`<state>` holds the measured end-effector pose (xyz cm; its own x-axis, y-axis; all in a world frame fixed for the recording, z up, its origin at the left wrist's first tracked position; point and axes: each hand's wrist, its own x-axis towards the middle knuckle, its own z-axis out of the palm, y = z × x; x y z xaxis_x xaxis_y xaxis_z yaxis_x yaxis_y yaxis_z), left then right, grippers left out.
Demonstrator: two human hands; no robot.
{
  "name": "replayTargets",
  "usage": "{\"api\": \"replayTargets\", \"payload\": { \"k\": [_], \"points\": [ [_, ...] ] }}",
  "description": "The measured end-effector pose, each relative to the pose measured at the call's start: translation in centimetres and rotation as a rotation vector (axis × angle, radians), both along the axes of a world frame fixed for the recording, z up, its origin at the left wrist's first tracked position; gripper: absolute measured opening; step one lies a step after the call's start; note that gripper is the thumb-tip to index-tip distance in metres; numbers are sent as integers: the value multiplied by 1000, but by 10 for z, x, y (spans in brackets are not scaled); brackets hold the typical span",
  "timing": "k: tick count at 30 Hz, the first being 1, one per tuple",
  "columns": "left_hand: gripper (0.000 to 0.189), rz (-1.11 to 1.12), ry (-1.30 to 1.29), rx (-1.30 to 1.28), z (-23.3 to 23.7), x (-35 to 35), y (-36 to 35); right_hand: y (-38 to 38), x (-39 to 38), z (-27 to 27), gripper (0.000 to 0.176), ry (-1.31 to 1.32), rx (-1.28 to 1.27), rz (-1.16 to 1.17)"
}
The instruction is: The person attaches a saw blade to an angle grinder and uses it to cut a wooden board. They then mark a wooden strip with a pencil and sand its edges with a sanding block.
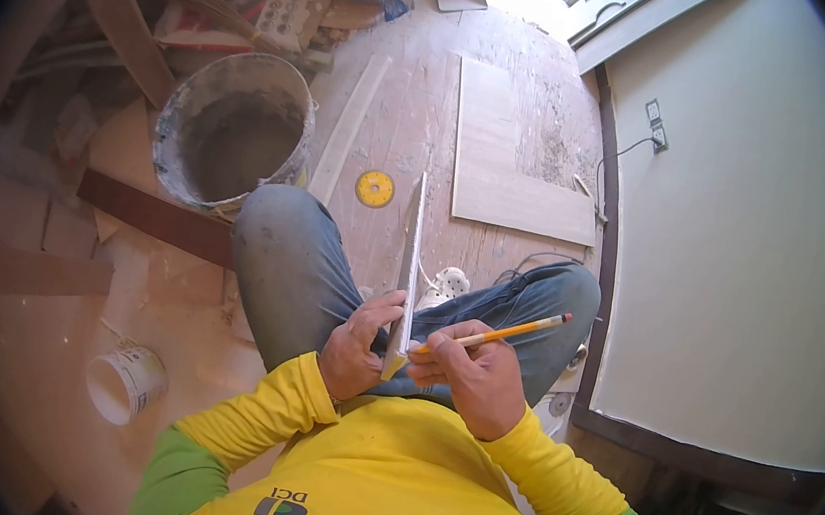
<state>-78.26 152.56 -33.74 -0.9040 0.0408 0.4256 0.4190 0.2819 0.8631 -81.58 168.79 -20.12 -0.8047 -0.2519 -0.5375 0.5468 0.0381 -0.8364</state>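
My left hand (354,350) is closed on the near end of a thin pale tile (408,267), which stands on edge between my knees and points away from me. My right hand (482,380) pinches a yellow pencil (529,327). The pencil's eraser end sticks out to the right, and its writing end is hidden by the fingers, right at the tile's near edge. A yellow cutting disc (374,189) lies flat on the floor past my left knee.
A large bucket (170,121) of grey mix stands left, beside a dark red board (150,215). An L-shaped pale tile (524,204) lies ahead. A cord (612,161) runs from the wall outlet (658,138). A small white bucket (126,385) sits lower left.
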Motion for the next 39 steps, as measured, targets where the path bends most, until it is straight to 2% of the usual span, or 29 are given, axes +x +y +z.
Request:
{"api": "replayTargets", "payload": {
  "k": [4, 6, 10, 11, 16, 17, 21, 24, 28, 29, 30, 32, 34, 36, 37, 38, 39],
  "points": [
    [61, -1, 9, 20, -2, -1, -1, 1, 2, 8, 23, 49, 10, 67],
    [56, 20, -6, 57, 0, 0, 0, 3, -7, 14, 21, 21, -36, -2],
    [48, 120, -44, 134, -6, 4, 7, 2, -35, 15, 12, 224, -105, -64],
    [46, 149, -61, 105, -7, 7, 7, -5, -44, 21, 17, 263, -127, -76],
    [45, 146, -159, 91, -16, 13, -4, -25, -101, 16, 15, 486, -154, 49],
    [46, 96, -207, 115, -13, 11, -6, -30, -113, 21, 15, 496, -181, 71],
    [42, 155, -210, 90, -8, 10, -12, -44, -165, 40, 18, 670, -124, 169],
    [43, 147, -275, 56, -4, 9, -14, -31, -221, 14, 18, 733, -156, 185],
    [43, 102, -280, 44, 5, -7, -16, 23, -283, -39, 20, 724, -64, 77],
    [41, 114, -261, 5, 8, -14, -17, 41, -295, -43, 22, 689, -70, -35],
    [40, 116, -249, -32, 11, -20, -17, 58, -297, -40, 25, 645, -68, -154],
    [36, 160, -188, -114, 18, -42, -19, 88, -303, -24, 28, 772, -129, -238],
    [35, 139, -204, -50, 41, -70, -25, 114, -301, -18, 30, 768, -80, -440],
    [29, 151, -189, -16, 53, -102, -29, 154, -302, -30, 28, 694, -106, -530],
    [26, 144, -82, -88, 63, -120, -30, 170, -294, -33, 27, 666, -117, -554],
    [21, 218, -10, -271, 79, -138, -28, 179, -282, -35, 27, 642, -91, -618],
    [20, 217, 10, -243, 73, -160, -33, 191, -269, -43, 27, 617, -63, -650]
  ]
}}
